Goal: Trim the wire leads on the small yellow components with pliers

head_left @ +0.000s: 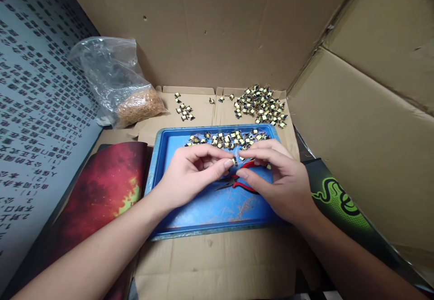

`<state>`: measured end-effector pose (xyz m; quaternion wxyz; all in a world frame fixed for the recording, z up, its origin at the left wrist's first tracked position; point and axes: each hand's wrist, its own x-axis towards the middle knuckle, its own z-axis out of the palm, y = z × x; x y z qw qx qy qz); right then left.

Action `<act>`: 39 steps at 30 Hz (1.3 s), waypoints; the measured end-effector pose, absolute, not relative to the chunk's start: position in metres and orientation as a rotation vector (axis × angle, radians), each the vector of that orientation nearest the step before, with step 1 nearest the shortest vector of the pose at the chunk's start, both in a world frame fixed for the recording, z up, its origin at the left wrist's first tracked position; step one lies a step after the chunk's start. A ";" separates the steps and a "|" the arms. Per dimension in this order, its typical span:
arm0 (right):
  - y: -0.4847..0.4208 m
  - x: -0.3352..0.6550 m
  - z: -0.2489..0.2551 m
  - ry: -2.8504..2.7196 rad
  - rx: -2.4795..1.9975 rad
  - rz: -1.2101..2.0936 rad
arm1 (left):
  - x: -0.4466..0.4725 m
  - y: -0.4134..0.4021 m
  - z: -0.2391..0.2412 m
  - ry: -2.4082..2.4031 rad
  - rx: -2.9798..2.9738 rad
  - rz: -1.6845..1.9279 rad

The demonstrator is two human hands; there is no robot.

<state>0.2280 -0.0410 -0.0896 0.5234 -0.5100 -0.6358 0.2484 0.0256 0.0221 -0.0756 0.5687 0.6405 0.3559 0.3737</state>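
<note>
Over the blue tray, my left hand pinches a small wire-wound coil, yellow and black with dark pins, between thumb and forefinger. Close beside its right end is my right hand, its thumb and forefinger a little apart on either side of the fine wire ends. Nothing solid shows between those fingers. Below both hands lie red-handled pliers or cutters, their metal jaws pointing left and part of the handles hidden by my right hand. Several similar coils are heaped along the tray's far side.
Copper-coloured wire scraps litter the tray floor. On the cardboard behind are a large heap of coils and a smaller group. A clear plastic bag of copper-coloured pieces stands back left. Cardboard walls rise behind and right.
</note>
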 end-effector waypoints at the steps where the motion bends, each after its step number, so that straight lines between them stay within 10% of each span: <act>1: -0.041 0.227 -0.089 -1.527 -1.227 0.585 | 0.026 0.022 -0.076 0.832 1.502 0.878; 17: -0.035 0.233 -0.093 -1.108 -1.155 1.407 | 0.027 0.021 -0.076 0.781 1.560 0.855; 39: -0.035 0.228 -0.089 -1.140 -1.155 1.349 | 0.024 0.026 -0.077 0.635 1.267 0.670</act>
